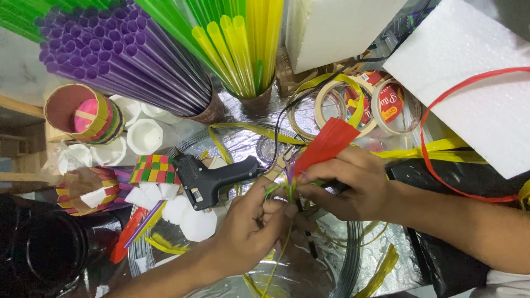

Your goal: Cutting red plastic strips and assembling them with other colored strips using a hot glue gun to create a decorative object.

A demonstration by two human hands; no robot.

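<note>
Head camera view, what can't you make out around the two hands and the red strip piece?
- Small bundle of green and purple strips: how it is joined is hidden by the fingertips of the left hand and right hand.
- Red folded strip piece: its lower end is covered by the right hand.
- Black glue gun: nozzle tip hidden behind the hands.
- Purple straws: cut off by the top edge.

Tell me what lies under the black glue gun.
The glue gun rests on crinkled silver foil, beside white cutout pieces and a woven checkered piece. Whatever sits directly beneath its body is hidden.
</note>
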